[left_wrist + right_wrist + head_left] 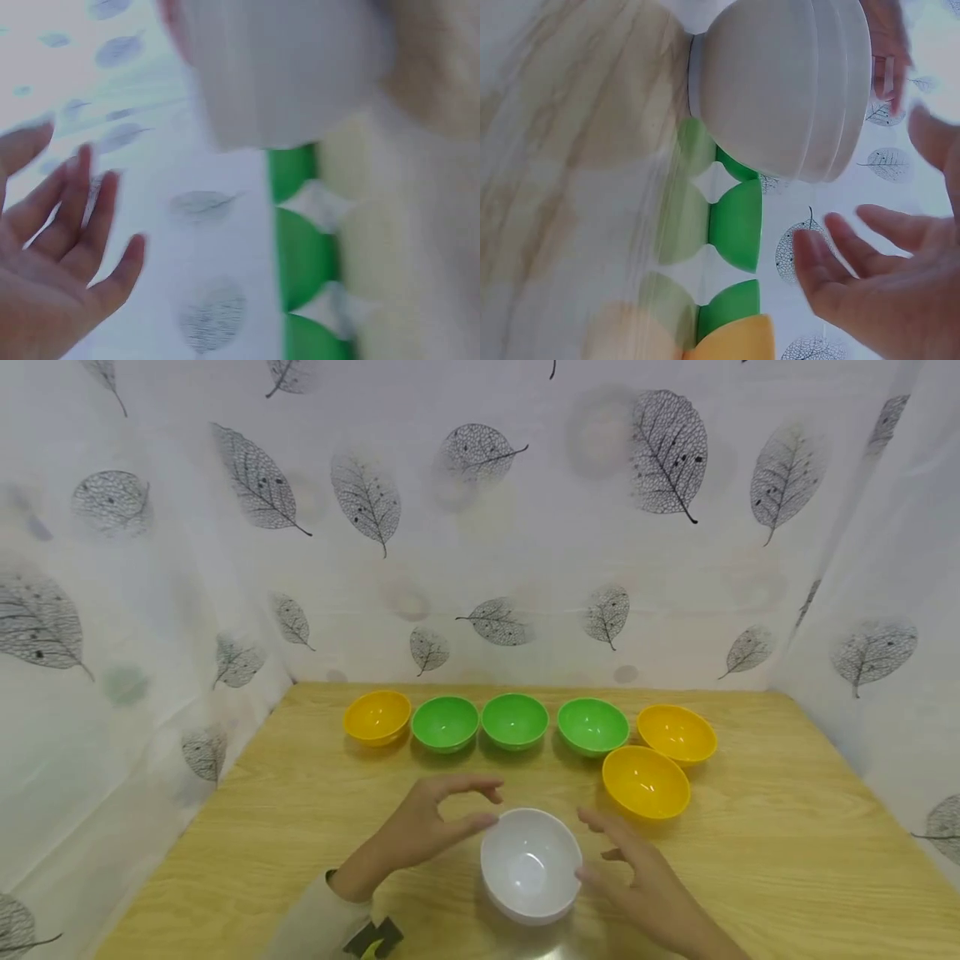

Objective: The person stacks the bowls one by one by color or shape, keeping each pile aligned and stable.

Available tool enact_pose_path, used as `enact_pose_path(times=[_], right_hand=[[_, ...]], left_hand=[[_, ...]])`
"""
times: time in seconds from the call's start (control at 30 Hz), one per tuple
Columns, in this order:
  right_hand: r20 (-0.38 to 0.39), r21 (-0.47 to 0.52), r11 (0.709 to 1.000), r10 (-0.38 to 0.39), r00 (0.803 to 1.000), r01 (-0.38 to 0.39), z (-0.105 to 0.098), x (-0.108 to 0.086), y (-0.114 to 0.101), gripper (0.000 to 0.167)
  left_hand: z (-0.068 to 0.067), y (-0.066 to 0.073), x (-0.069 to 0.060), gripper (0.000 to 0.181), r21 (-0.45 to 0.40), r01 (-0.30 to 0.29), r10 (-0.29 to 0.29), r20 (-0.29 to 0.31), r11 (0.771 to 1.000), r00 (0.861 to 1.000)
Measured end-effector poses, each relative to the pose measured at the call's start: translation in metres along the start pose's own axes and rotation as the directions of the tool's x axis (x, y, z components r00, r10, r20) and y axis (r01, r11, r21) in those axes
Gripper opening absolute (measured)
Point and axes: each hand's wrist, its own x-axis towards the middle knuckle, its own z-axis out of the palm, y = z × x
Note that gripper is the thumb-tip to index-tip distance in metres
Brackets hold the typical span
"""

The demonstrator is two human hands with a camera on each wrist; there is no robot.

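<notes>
White bowls (529,868) stand nested in a stack near the front middle of the table; several rim lines show on the stack (780,82) in the right wrist view. To its left is my left hand (431,827), fingers loosely bent, thumb tip close to the rim. My right hand (645,885) is on the other side, thumb overlapping the rim in the head view. In the wrist views both the left hand (67,255) and the right hand (892,262) hold nothing, palms turned toward the bowls. Whether the thumbs touch the rim, I cannot tell.
Behind the stack runs a row of bowls: a yellow bowl (377,718) on the left, green bowls (515,722) in the middle, another yellow bowl (677,735) on the right. One more yellow bowl (646,782) sits in front of that. Leaf-print curtains (480,543) enclose the wooden table (247,835).
</notes>
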Motion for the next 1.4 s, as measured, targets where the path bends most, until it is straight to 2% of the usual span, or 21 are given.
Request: enact_pose_path(times=[0.07, 0.17, 0.23, 0.3, 0.37, 0.43, 0.53, 0.6, 0.67, 0.7, 0.77, 0.9, 1.0, 1.1, 1.2, 1.3, 1.4], right_hand=[[-0.083, -0.019, 0.998, -0.053, 0.995, 0.052, -0.002, 0.002, 0.0, 0.044], [-0.203, -0.062, 0.989, -0.142, 0.969, 0.132, -0.006, 0.006, -0.001, 0.033], [-0.261, -0.045, 0.99, -0.141, 0.955, 0.134, -0.011, 0.007, -0.002, 0.029], [-0.298, -0.027, 0.993, -0.117, 0.947, 0.114, -0.018, 0.008, -0.004, 0.026], [-0.321, -0.013, 0.996, -0.092, 0.943, 0.093, -0.026, 0.008, -0.006, 0.025], [-0.332, -0.022, 0.998, -0.07, 0.941, 0.067, -0.036, 0.008, -0.007, 0.027], [-0.342, -0.043, 0.999, -0.032, 0.939, 0.018, -0.051, 0.01, -0.007, 0.03], [-0.337, -0.044, 0.999, 0.011, 0.941, -0.028, -0.06, 0.01, -0.004, 0.035], [-0.322, -0.033, 0.996, 0.072, 0.944, -0.087, -0.069, 0.011, 0.0, 0.04], [-0.306, -0.014, 0.993, 0.105, 0.946, -0.115, -0.073, 0.011, 0.003, 0.043], [-0.264, 0.056, 0.984, 0.176, 0.948, -0.168, -0.079, 0.011, 0.007, 0.049], [-0.183, 0.179, 0.95, 0.288, 0.94, -0.256, -0.089, 0.009, 0.015, 0.06], [-0.147, 0.226, 0.93, 0.327, 0.933, -0.29, -0.095, 0.006, 0.02, 0.065], [-0.128, 0.256, 0.918, 0.343, 0.931, -0.303, -0.098, 0.007, 0.023, 0.068], [-0.115, 0.266, 0.913, 0.349, 0.93, -0.31, -0.099, 0.008, 0.026, 0.068], [-0.107, 0.258, 0.91, 0.359, 0.927, -0.323, -0.1, 0.009, 0.029, 0.069], [-0.086, 0.288, 0.897, 0.374, 0.923, -0.336, -0.1, 0.011, 0.033, 0.072]], left_hand=[[-0.005, 0.009, 0.008, 0.022, -0.08, -0.007, -0.003, -0.133, 0.997, 0.991], [-0.009, 0.024, 0.022, 0.013, -0.231, -0.031, -0.039, -0.291, 0.972, 0.956], [-0.009, 0.033, 0.03, 0.015, -0.328, -0.049, -0.077, -0.36, 0.943, 0.93], [-0.006, 0.042, 0.038, 0.018, -0.406, -0.055, -0.124, -0.4, 0.912, 0.908], [-0.001, 0.051, 0.046, 0.023, -0.453, -0.062, -0.154, -0.424, 0.889, 0.893], [0.004, 0.058, 0.054, 0.026, -0.475, -0.073, -0.16, -0.431, 0.877, 0.888], [0.012, 0.066, 0.068, 0.032, -0.491, -0.066, -0.163, -0.409, 0.869, 0.898], [0.019, 0.07, 0.077, 0.036, -0.519, -0.026, -0.2, -0.374, 0.854, 0.906], [0.027, 0.073, 0.085, 0.04, -0.556, 0.039, -0.265, -0.332, 0.83, 0.905], [0.031, 0.075, 0.088, 0.041, -0.583, 0.073, -0.304, -0.309, 0.809, 0.901], [0.041, 0.077, 0.095, 0.042, -0.647, 0.124, -0.373, -0.264, 0.753, 0.89], [0.068, 0.08, 0.109, 0.038, -0.759, 0.173, -0.474, -0.196, 0.628, 0.859], [0.09, 0.08, 0.117, 0.038, -0.806, 0.215, -0.56, -0.166, 0.551, 0.812], [0.107, 0.077, 0.122, 0.044, -0.834, 0.265, -0.654, -0.144, 0.484, 0.742], [0.117, 0.072, 0.125, 0.047, -0.845, 0.323, -0.728, -0.108, 0.425, 0.677], [0.125, 0.067, 0.128, 0.046, -0.841, 0.399, -0.785, -0.049, 0.366, 0.617], [0.132, 0.062, 0.129, 0.041, -0.839, 0.458, -0.82, 0.026, 0.293, 0.572]])
